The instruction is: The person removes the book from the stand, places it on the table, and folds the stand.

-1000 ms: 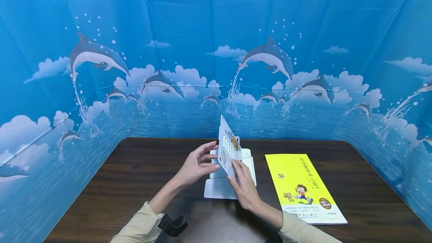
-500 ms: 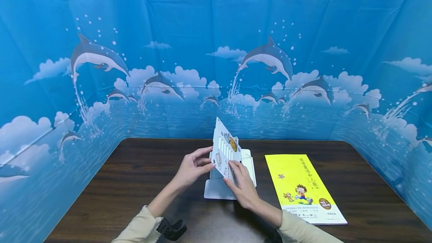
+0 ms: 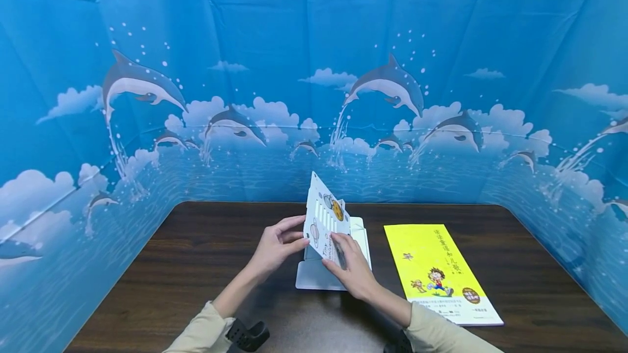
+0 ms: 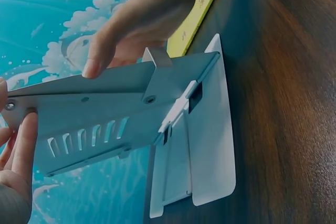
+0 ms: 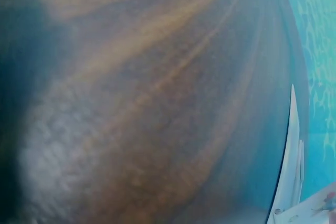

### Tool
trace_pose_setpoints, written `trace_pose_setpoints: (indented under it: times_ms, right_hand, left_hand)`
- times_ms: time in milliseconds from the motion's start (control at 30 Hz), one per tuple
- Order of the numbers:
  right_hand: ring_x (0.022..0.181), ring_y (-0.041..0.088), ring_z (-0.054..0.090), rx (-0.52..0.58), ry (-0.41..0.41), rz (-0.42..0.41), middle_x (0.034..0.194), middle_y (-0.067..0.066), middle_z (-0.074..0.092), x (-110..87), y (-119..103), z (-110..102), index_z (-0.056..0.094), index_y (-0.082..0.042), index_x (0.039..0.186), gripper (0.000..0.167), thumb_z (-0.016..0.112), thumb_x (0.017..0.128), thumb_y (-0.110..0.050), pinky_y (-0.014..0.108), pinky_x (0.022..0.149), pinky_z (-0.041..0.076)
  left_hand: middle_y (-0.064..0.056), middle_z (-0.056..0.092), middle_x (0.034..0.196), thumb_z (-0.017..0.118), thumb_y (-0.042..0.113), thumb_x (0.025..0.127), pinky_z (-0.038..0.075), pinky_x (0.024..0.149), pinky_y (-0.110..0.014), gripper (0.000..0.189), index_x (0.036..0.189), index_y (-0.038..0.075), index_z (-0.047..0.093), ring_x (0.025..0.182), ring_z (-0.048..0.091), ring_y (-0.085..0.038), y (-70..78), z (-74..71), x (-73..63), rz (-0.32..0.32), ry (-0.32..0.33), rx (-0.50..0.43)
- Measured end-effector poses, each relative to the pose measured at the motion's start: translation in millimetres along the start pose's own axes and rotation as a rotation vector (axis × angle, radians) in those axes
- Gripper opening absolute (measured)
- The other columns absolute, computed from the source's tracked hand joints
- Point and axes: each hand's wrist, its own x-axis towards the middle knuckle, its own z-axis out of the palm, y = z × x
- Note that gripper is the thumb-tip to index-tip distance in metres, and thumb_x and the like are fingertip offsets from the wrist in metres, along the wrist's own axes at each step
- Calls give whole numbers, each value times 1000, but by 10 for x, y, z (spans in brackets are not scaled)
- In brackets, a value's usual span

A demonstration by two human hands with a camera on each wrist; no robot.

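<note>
A white metal book stand (image 3: 319, 217), printed with planets and lettering, stands mid-table with its panel tilted up over a flat white base (image 3: 319, 277). My left hand (image 3: 275, 244) pinches the panel's left edge, its fingers behind the plate. The right hand (image 3: 355, 268) grips the panel near its lower right edge, fingers on the printed face. In the left wrist view, the slotted back of the panel (image 4: 105, 114) shows, hinged to the base (image 4: 210, 145). The right wrist view is mostly blurred, with just a bit of the stand (image 5: 289, 182) at its lower right.
A yellow children's book (image 3: 436, 266) lies flat to the right of the stand. The dark wooden table (image 3: 171, 266) is enclosed by a blue dolphin-print curtain (image 3: 275, 80) at the back and sides.
The panel has swung leftward and somewhat lower, showing more of its printed face. My left hand has shifted slightly left with it, while the right hand stays nearly in place.
</note>
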Motion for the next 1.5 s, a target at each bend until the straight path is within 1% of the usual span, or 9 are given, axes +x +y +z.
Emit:
trace_pose_setpoints:
  times_ms: [133,267,367,600,800,933,1100,1200,1500]
  right_hand:
    - [114,22,40,16,-26,42,134,4,39,14,8,-35,37,-18,136,66,60,81,-47,41,89,42]
    - [116,22,40,23,-21,79,134,3,40,14,47,-88,38,-18,135,69,61,79,-49,43,89,43]
    - [118,24,40,23,-11,83,134,4,42,1,103,-128,40,-14,134,67,62,79,-46,45,89,42]
    - [117,25,44,43,-11,66,131,8,46,-52,238,-188,46,-7,130,60,65,81,-35,45,92,42]
    - [113,24,48,57,-13,79,126,8,50,-88,318,-213,48,-6,128,58,66,80,-34,44,90,44]
    - [109,22,50,45,-9,108,122,7,53,-96,359,-221,49,-6,126,55,68,80,-31,43,89,45]
    - [106,21,52,46,3,158,117,5,55,-119,386,-237,51,-7,125,53,69,79,-27,42,89,45]
    - [105,21,53,47,10,163,117,6,56,-137,416,-253,51,-6,124,52,69,80,-26,41,89,46]
    - [103,22,54,57,35,147,114,7,57,-154,486,-293,52,-3,122,48,68,80,-22,40,87,47]
  left_hand:
    - [-19,47,129,66,4,81,50,82,-29,49,126,-3,49,103,58,-31,-28,-40,-16,-17,7,-5]
    - [-19,47,130,66,6,80,50,82,-29,51,127,-3,48,103,58,-30,-64,-103,-34,-24,-5,4]
    - [-21,48,128,67,4,79,50,82,-27,53,128,-4,47,101,60,-27,-95,-160,-57,-38,-4,4]
    - [-26,50,123,67,1,78,50,78,-25,57,129,-7,44,94,63,-19,-192,-290,-149,-108,13,-29]
    - [-27,54,119,67,2,78,51,76,-25,59,130,-8,42,90,64,-14,-289,-378,-219,-159,20,-38]
    - [-26,54,118,68,2,78,51,76,-25,59,130,-8,42,91,63,-16,-362,-439,-263,-202,30,-45]
    - [-26,51,122,68,2,77,51,77,-27,61,130,-9,41,95,62,-22,-457,-486,-312,-259,31,-41]
    - [-26,52,121,69,0,76,51,76,-27,61,130,-9,41,94,63,-22,-526,-500,-337,-298,40,-34]
    - [-28,52,120,70,-4,72,52,70,-28,60,126,-13,44,91,64,-26,-679,-499,-393,-337,94,23]
